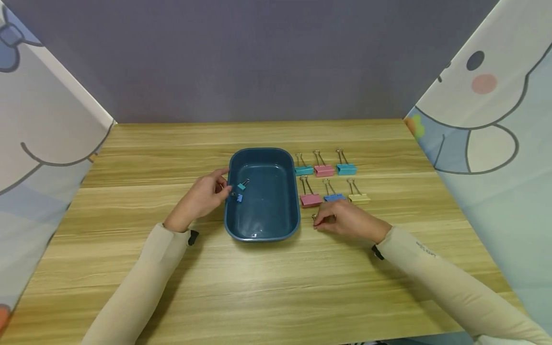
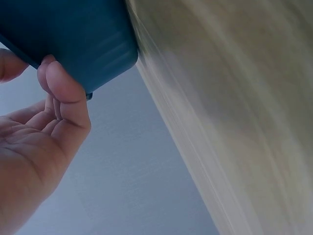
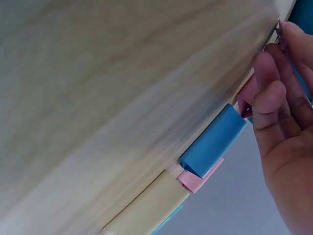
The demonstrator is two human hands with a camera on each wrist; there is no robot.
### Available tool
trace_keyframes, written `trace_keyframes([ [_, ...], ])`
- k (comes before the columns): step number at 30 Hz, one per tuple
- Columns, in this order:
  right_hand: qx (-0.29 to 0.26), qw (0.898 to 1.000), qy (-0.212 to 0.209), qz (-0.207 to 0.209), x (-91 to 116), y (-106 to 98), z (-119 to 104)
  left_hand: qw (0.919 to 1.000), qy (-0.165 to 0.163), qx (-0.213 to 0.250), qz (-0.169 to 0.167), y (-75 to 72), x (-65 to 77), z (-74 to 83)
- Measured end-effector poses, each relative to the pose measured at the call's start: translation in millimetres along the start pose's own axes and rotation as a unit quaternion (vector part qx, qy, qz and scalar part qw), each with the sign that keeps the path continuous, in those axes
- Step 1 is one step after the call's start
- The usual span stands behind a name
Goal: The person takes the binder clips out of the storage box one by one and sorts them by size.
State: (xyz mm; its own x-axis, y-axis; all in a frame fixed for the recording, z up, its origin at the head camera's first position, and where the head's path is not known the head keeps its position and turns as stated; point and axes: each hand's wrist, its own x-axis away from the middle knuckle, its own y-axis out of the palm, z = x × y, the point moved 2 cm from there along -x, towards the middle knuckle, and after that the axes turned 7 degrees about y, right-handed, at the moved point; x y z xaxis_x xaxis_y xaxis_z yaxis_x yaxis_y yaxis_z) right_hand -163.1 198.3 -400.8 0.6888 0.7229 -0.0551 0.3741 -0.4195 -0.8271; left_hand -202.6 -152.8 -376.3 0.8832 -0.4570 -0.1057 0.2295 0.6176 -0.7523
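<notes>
A deep blue plastic basin [image 1: 264,239] stands on the table. My left hand [image 1: 202,196] grips its left rim, thumb over the edge and fingers curled against the outer wall, as the left wrist view shows [image 2: 54,122]. Inside lie a small teal binder clip [image 1: 242,187] and a small blue binder clip [image 1: 239,198]. To the right of the basin, my right hand [image 1: 345,219] pinches a small binder clip [image 1: 314,217] close to the tabletop. Fingers hide most of it; the right wrist view shows its thin end [image 3: 279,32] at the fingertips.
Larger binder clips stand in two rows right of the basin. Behind are a teal [image 1: 304,170], a pink [image 1: 324,171] and another teal clip [image 1: 346,169]. In front are a dark pink [image 1: 311,200], a blue [image 1: 334,197] and a yellow clip [image 1: 359,199]. A grey partition [image 1: 258,62] rises behind.
</notes>
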Motion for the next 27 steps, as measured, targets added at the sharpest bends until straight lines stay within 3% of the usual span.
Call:
trace_keyframes([
  [8,0.016,1.0,-0.005,0.013,-1,2,1,1.0,0.0,0.0,-0.001,-0.5,0.3,0.4],
  [18,0.024,0.999,0.024,0.033,-1,4,0,1.0,-0.001,-0.003,-0.002,0.1,-0.3,0.9],
  [27,0.02,0.998,0.024,0.049,-2,-1,-10,1.0,-0.003,0.005,-0.003,0.4,0.7,1.3],
])
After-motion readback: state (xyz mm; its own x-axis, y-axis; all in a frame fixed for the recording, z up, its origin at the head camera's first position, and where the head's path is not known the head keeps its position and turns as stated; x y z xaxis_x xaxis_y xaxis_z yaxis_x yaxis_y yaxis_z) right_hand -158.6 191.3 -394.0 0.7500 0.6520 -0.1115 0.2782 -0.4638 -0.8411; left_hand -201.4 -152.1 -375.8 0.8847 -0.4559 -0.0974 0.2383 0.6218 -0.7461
